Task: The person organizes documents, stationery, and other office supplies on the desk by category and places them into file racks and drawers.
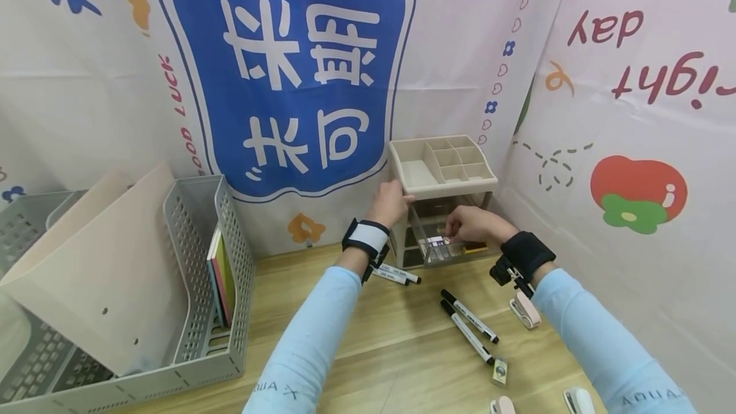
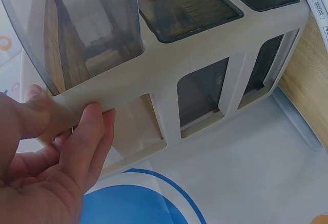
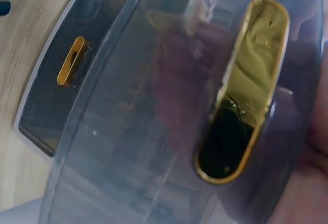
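A cream desktop drawer organizer (image 1: 443, 190) stands against the back wall, its clear drawer (image 1: 454, 251) pulled out. My left hand (image 1: 391, 203) grips the organizer's upper left front post; in the left wrist view, the thumb and fingers of this left hand (image 2: 56, 152) are on either side of the cream frame (image 2: 118, 88). Inside the drawer, my right hand (image 1: 477, 223) reaches down with bent fingers beside small packaged items (image 1: 438, 243). Whether the fingertips hold anything is hidden. In the right wrist view, the clear drawer front (image 3: 143, 147) with its gold handle (image 3: 243, 90) covers the fingers.
Black-capped markers (image 1: 468, 324) lie on the wooden table, with more markers (image 1: 397, 275) by the left wrist. Staplers (image 1: 525, 310) and a small box (image 1: 499, 371) sit at right. A grey file holder (image 1: 236, 273) with folders and books stands left.
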`<state>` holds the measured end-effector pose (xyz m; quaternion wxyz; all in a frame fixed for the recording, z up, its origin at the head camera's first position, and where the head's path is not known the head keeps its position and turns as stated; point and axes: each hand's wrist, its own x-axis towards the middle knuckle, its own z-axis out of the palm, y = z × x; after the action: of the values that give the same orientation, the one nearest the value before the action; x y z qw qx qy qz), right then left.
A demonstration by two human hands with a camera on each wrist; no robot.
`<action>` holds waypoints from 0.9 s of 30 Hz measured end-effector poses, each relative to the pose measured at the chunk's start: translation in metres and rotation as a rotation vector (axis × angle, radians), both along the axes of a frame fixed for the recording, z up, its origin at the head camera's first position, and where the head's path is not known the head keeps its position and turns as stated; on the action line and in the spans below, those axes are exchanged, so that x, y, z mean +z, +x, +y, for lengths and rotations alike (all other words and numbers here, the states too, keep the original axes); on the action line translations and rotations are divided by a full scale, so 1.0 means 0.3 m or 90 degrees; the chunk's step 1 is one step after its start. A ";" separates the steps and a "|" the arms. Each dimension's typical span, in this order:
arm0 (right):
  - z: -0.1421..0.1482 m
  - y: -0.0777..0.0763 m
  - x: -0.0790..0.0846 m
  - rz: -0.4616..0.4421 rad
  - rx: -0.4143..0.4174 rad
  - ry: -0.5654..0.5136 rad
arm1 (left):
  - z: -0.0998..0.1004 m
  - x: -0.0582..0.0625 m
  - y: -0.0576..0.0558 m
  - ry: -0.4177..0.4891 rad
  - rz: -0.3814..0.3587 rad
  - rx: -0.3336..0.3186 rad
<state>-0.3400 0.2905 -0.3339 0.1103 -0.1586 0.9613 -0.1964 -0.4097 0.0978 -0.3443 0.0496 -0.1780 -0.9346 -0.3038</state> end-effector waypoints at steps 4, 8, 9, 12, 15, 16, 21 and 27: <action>0.002 0.002 0.003 0.002 0.007 0.006 | 0.002 0.001 -0.002 0.000 -0.003 0.000; 0.012 0.031 -0.004 0.073 -0.034 -0.016 | 0.001 0.002 -0.002 -0.001 -0.002 0.003; 0.016 0.044 -0.006 0.105 -0.047 -0.022 | 0.001 0.003 -0.001 -0.001 -0.001 0.003; 0.028 0.097 -0.008 0.214 -0.075 -0.050 | 0.002 0.005 0.000 -0.003 0.002 0.004; 0.033 0.162 -0.008 0.295 -0.078 -0.106 | -0.003 0.008 -0.001 -0.008 -0.003 0.006; 0.034 0.185 -0.009 0.312 -0.079 -0.127 | -0.004 0.009 -0.002 -0.010 -0.004 0.007; 0.041 0.311 -0.033 0.373 -0.093 -0.189 | -0.006 0.012 -0.005 -0.014 0.003 0.010; 0.070 0.466 -0.128 0.429 -0.103 -0.157 | -0.005 0.009 -0.005 -0.006 -0.006 0.004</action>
<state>-0.2003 0.3114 -0.3724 -0.2481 -0.1497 0.9224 -0.2554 -0.4112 0.0963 -0.3415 0.0455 -0.1738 -0.9368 -0.3002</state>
